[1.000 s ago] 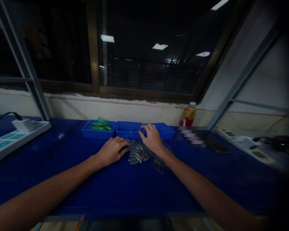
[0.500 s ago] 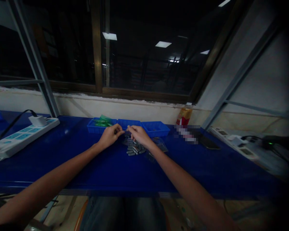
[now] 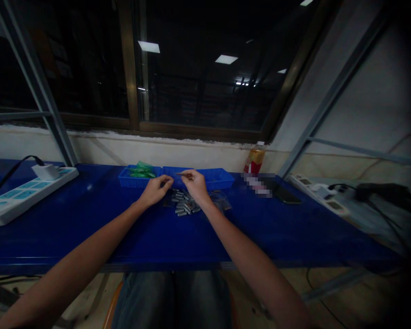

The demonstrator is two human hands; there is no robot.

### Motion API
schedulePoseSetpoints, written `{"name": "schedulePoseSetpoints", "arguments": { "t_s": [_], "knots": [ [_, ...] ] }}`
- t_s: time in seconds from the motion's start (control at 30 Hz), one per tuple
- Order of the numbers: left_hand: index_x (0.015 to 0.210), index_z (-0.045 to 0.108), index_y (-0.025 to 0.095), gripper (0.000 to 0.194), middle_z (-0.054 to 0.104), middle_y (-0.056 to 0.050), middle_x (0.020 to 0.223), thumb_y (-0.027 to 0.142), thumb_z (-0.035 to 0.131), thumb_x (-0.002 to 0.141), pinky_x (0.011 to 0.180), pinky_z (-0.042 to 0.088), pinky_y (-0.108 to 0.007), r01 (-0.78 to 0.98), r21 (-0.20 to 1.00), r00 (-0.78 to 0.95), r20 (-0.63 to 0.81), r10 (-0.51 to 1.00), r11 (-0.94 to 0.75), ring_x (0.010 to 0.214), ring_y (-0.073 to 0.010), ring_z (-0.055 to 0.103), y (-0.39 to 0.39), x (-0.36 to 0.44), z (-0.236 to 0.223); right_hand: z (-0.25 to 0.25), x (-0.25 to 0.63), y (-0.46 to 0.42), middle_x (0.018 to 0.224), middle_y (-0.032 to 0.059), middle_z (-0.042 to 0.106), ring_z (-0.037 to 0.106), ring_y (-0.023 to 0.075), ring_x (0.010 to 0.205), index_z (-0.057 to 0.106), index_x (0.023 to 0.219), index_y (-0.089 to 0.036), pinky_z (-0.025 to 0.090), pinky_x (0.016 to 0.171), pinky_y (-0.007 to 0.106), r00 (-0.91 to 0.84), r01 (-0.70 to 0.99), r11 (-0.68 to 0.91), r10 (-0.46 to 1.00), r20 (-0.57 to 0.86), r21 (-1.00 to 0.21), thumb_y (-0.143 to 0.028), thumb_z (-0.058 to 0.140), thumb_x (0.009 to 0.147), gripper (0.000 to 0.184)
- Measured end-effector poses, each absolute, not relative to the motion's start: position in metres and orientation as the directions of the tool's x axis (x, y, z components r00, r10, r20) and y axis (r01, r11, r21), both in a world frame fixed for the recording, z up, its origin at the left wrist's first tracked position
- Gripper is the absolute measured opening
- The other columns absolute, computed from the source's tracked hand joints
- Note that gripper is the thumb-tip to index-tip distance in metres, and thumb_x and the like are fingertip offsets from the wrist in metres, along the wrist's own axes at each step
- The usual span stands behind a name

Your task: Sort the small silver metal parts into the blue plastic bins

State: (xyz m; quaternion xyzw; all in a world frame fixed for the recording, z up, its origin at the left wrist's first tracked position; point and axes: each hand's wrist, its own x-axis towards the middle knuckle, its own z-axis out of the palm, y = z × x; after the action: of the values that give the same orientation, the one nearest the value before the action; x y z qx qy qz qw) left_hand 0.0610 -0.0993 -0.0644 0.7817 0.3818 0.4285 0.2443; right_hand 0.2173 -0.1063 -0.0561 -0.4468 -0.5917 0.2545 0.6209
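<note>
Metal cylinders [image 3: 185, 208] are lying in a loose pile on the blue table [image 3: 140, 237], in front of the person. Clear plastic bags [image 3: 222, 200] are spreading out flat to the right of the pile.

Over the far side of the pile, the right hand [image 3: 196, 185] is pinching a small thin piece [image 3: 182, 174] between its fingertips; the piece is too blurred to name. The left hand [image 3: 157, 189] is hanging at the pile's far left edge, its thumb and fingers curling to a narrow gap, and whether anything is sitting in that grip cannot be told.

Compared with half a second ago, when the fingertips were almost meeting, the right hand is now reaching a little higher and the small piece is showing clearly at its tips. More cylinders are also showing between the hands. This seems to mean that the handling is centring on that one piece, while the pile itself is staying on the table.

Just beyond the pile, a middle bin [image 3: 168, 170] is standing behind the hands. Green packets [image 3: 142, 170] are filling a left bin [image 3: 126, 182] beyond the pile's left side, and a right bin [image 3: 222, 179] is standing beyond its right side. Farther back to the right of the pile, a bottle [image 3: 255, 160] is standing near the wall.
</note>
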Motion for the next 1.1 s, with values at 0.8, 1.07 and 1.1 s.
{"name": "schedulePoseSetpoints", "arguments": {
  "t_s": [0.8, 1.07, 1.1],
  "knots": [
    [0.088, 0.064, 0.018, 0.017, 0.063, -0.005, 0.092, 0.014, 0.049, 0.08, 0.085, 0.039, -0.034, 0.469, 0.352, 0.422, 0.717, 0.555, -0.81, 0.09, -0.0186, 0.053, -0.115, 0.069, -0.053, -0.054, 0.203, -0.119, 0.062, -0.0003, 0.06, 0.052, 0.0122, 0.059, 0.061, 0.067, -0.017, 0.041, 0.057, 0.024, 0.162, 0.092, 0.352, 0.918, 0.363, -0.932, -0.039, 0.055, 0.071, 0.024],
    [0.085, 0.063, 0.012, 0.043, 0.066, -0.008, 0.083, 0.046, 0.038, 0.086, 0.064, 0.044, -0.027, 0.159, 0.918, 0.243, 0.319, 0.916, -0.362, 0.078, -0.0186, 0.059, -0.105, 0.067, -0.053, -0.056, 0.203, -0.13, 0.087, 0.0057, 0.058, 0.054, 0.0174, 0.086, 0.066, 0.086, -0.019, 0.044, 0.081, 0.031, -0.01, 0.593, 0.59, 0.685, 0.728, -0.548, -0.019, 0.048, 0.077, 0.02],
    [0.085, 0.062, 0.012, 0.04, 0.065, -0.007, 0.08, 0.045, 0.041, 0.085, 0.061, 0.043, -0.026, 0.14, 0.928, 0.24, 0.307, 0.921, -0.346, 0.074, -0.0178, 0.059, -0.103, 0.065, -0.054, -0.057, 0.202, -0.132, 0.091, 0.0064, 0.056, 0.053, 0.018, 0.09, 0.066, 0.088, -0.02, 0.043, 0.084, 0.032, -0.052, 0.627, 0.598, 0.672, 0.739, -0.499, -0.016, 0.048, 0.076, 0.022]
  ]
}}
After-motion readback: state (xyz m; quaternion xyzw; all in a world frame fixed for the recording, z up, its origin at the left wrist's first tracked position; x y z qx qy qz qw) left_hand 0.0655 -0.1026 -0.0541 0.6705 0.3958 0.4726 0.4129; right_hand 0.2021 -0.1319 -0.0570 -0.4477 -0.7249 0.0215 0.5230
